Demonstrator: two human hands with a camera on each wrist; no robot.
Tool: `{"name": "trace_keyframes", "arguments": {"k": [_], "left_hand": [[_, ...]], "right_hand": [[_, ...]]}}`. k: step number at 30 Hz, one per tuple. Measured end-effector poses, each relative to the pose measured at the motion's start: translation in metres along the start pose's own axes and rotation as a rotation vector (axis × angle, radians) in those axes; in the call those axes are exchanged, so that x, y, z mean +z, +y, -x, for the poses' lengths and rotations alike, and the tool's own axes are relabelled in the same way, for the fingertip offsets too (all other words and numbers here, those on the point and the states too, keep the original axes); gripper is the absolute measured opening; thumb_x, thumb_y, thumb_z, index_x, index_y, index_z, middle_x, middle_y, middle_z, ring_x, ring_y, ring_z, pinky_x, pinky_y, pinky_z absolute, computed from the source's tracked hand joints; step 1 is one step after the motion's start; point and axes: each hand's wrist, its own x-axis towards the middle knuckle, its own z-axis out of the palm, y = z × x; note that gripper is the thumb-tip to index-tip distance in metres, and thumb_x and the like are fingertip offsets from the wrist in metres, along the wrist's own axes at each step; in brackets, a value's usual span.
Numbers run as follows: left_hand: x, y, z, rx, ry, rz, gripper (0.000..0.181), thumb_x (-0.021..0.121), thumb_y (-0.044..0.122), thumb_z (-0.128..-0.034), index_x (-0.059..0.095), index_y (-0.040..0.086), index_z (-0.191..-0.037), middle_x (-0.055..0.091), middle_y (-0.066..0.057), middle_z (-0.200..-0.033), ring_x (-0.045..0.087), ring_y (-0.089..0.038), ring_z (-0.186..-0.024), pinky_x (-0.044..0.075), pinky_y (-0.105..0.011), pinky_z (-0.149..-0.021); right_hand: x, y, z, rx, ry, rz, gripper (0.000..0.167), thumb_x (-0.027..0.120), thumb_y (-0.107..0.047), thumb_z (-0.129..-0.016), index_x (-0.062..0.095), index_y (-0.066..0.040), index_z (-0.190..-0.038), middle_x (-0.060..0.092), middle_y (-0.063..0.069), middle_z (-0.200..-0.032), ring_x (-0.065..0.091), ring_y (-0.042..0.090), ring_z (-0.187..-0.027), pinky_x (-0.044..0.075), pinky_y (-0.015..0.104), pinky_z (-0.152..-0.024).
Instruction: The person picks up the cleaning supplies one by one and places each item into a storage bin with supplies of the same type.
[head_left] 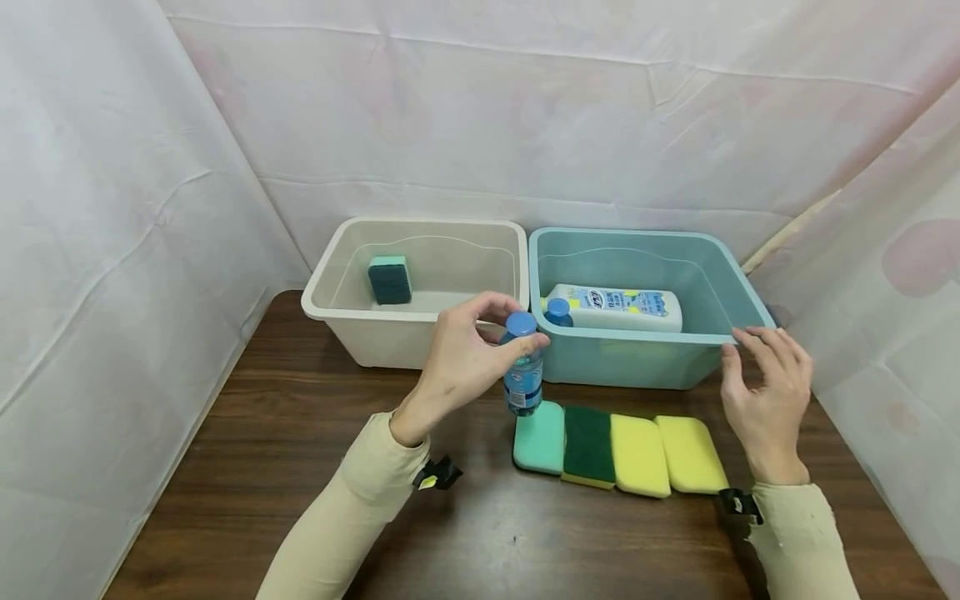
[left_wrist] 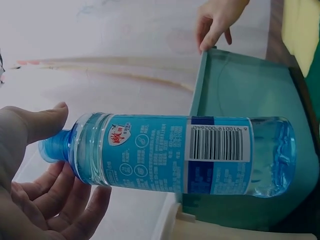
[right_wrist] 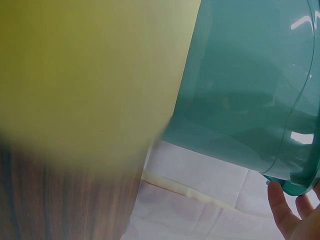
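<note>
A pale cream, long fabric sleeve [head_left: 330, 525] covers the person's left forearm and ends at the wrist in a lightly creased cuff. On its inner side sits a small, black, angular wrist attachment [head_left: 447, 472] with a bright yellow-green patch [head_left: 427, 482]. The matching cream fabric sleeve [head_left: 802, 537] on the right arm wrinkles near its cuff, beside a small black wrist fitting [head_left: 731, 502] bearing a pale mark.

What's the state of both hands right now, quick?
Left hand: closed, holding a blue bottle near its cap.
Right hand: open, touching the teal bin at its rim.
</note>
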Motion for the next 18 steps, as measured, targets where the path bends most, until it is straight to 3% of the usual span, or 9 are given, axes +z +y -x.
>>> {"name": "trace_keyframes", "arguments": {"k": [9, 18], "left_hand": [[0.001, 0.007, -0.009, 0.019, -0.042, 0.017, 0.031, 0.092, 0.024, -0.0843, 0.073, 0.011, -0.106, 0.076, -0.001, -0.098, 0.073, -0.012, -0.088, 0.064, -0.025, -0.080], [0.004, 0.012, -0.015, 0.018, -0.069, -0.011, 0.032, 0.092, 0.026, -0.0844, 0.073, 0.012, -0.106, 0.076, 0.000, -0.098, 0.073, -0.013, -0.088, 0.064, -0.028, -0.076]], "right_hand": [[0.000, 0.000, -0.001, -0.003, 0.003, 0.002, 0.027, 0.073, -0.016, -0.100, 0.078, 0.002, -0.119, 0.071, 0.029, -0.126, 0.053, 0.054, -0.131, 0.031, 0.050, -0.125], [0.000, 0.000, -0.001, 0.000, 0.002, -0.003, 0.026, 0.073, -0.014, -0.099, 0.079, 0.002, -0.118, 0.071, 0.029, -0.126, 0.053, 0.054, -0.130, 0.031, 0.051, -0.126]]}}
